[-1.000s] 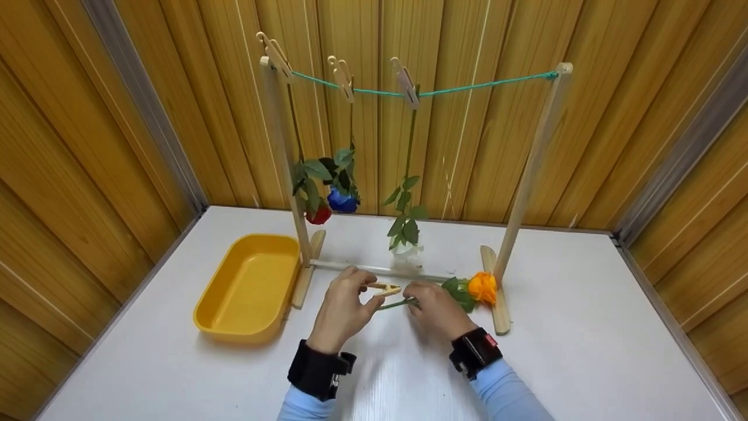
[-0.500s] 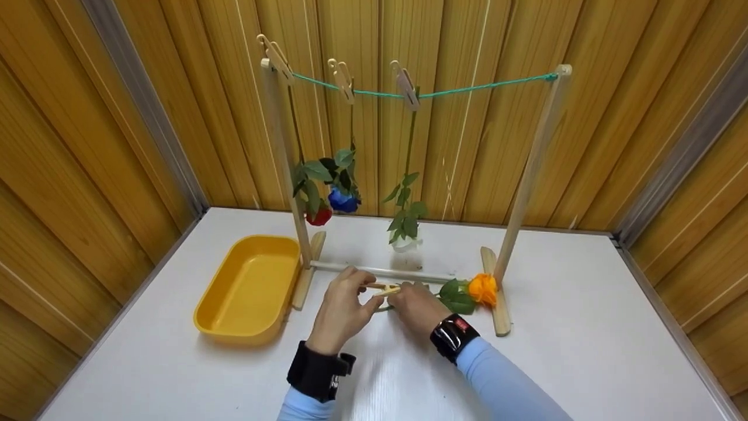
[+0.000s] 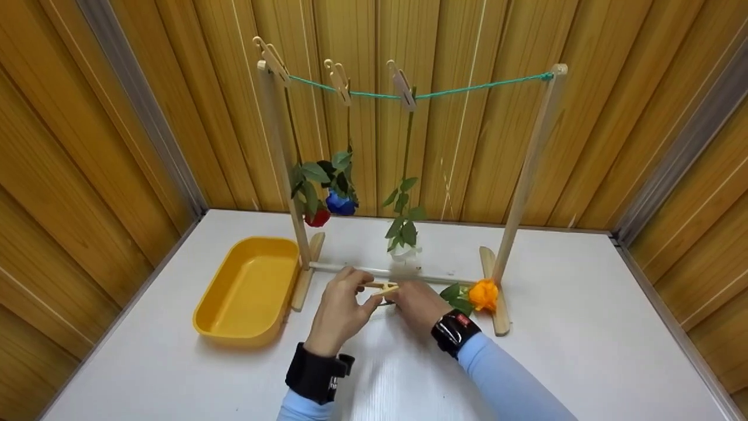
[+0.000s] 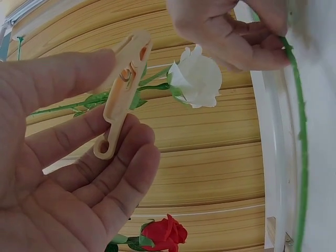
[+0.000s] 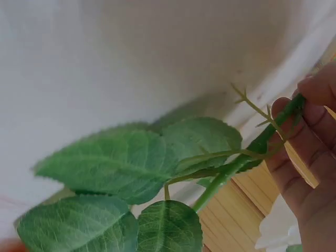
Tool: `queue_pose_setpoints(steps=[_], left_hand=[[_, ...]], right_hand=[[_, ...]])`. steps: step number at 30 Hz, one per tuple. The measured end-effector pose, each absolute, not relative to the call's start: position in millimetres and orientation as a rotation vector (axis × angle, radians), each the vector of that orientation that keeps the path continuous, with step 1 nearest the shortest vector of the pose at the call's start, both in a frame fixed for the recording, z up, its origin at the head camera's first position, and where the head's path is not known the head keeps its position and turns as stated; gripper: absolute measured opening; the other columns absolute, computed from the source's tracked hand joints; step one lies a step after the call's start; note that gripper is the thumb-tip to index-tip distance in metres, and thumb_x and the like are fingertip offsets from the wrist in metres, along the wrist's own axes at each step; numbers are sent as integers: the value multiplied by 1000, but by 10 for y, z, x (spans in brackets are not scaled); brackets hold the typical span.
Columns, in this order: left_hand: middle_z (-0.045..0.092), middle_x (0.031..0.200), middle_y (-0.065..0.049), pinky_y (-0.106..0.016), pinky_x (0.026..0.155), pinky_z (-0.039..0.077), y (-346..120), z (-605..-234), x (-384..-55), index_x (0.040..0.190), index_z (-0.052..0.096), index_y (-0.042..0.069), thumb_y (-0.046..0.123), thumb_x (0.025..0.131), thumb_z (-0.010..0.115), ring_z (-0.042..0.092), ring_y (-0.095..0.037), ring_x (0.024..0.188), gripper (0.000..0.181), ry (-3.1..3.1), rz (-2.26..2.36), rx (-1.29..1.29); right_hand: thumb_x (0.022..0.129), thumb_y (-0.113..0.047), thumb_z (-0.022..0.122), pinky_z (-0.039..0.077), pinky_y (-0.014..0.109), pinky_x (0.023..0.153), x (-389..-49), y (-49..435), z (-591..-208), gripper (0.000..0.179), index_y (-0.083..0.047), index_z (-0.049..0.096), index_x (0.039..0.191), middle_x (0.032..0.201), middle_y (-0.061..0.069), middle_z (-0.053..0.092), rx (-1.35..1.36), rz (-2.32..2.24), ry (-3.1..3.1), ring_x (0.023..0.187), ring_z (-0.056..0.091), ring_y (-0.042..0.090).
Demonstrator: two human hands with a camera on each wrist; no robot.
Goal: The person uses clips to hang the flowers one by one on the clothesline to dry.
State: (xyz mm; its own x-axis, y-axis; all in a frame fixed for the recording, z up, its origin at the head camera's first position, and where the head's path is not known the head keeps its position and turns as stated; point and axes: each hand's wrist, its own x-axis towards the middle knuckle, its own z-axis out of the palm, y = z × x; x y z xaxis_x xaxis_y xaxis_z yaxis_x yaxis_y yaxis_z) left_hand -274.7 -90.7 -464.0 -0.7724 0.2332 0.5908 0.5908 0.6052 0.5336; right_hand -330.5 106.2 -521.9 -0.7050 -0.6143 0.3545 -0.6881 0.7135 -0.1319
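Note:
In the head view my left hand (image 3: 339, 309) holds a beige clothespin (image 4: 123, 94) between thumb and fingers, just above the table. Close on its right, my right hand (image 3: 418, 305) pinches the green stem (image 4: 302, 136) of an orange rose (image 3: 483, 294). That bloom lies at the foot of the rack's right post, with green leaves (image 5: 115, 163) behind it along the stem. The left wrist view shows the stem passing beside the clothespin, apart from it. My right fingertips are partly hidden in the head view.
A wooden rack (image 3: 529, 169) carries a green cord (image 3: 482, 86). From clothespins on it hang a red rose (image 3: 317, 218), a blue rose (image 3: 342, 202) and a white rose (image 4: 197, 79), heads down. A yellow tub (image 3: 201, 318) stands left of the rack.
My right hand has moved left along the rose stem, up close to the clothespin. My left hand has stayed almost still, keeping its hold on the clothespin.

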Motion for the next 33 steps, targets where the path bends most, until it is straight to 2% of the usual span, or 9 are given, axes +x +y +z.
queue_pose_setpoints(steps=[3, 9, 14, 20, 30, 33], left_hand=[[66, 93, -7, -36, 76, 59, -888, -4594, -2718, 101, 74, 3, 9, 81, 88, 66, -22, 86, 25, -2346, -1048, -634], [64, 95, -7, -37, 78, 59, -865, -4525, -2702, 103, 72, 4, 8, 81, 88, 66, -25, 86, 28, -2245, -1095, -596], [64, 96, -7, -37, 78, 58, -855, -4513, -2699, 105, 72, 4, 7, 81, 88, 65, -27, 86, 29, -2206, -1108, -580], [64, 98, -8, -37, 78, 58, -859, -4500, -2672, 106, 71, 4, 7, 81, 88, 65, -25, 87, 31, -2206, -1124, -584], [65, 98, -8, -40, 77, 58, -894, -4476, -2651, 107, 72, 4, 5, 82, 87, 65, -25, 87, 29, -2190, -1137, -601], [65, 98, -8, -40, 77, 58, -897, -4462, -2636, 107, 72, 3, 5, 81, 87, 64, -24, 87, 30, -2188, -1139, -602]], right_hand=[[85, 5, 76, 57, 33, 70, -3320, 1072, -5109, 22, -11, 76, 99, 88, 4, 69, 1006, 413, -2624, 77, 64, 20], [87, 1, 78, 57, 37, 72, -3360, 1134, -4868, 11, -4, 71, 94, 88, 5, 61, 988, 435, -2566, 76, 61, 22], [90, 1, 75, 58, 34, 74, -3353, 1222, -4672, 9, -5, 70, 96, 91, 6, 63, 982, 541, -2479, 80, 62, 19], [92, 4, 70, 56, 31, 70, -3303, 1328, -4454, 11, -6, 69, 95, 91, 5, 62, 949, 702, -2421, 79, 59, 15], [94, 3, 71, 60, 35, 78, -3263, 1465, -4175, 8, -3, 68, 98, 93, 7, 64, 839, 917, -2388, 85, 65, 20], [94, 2, 71, 60, 33, 78, -3259, 1524, -4109, 7, -2, 68, 99, 94, 7, 64, 802, 951, -2369, 84, 64, 20]])
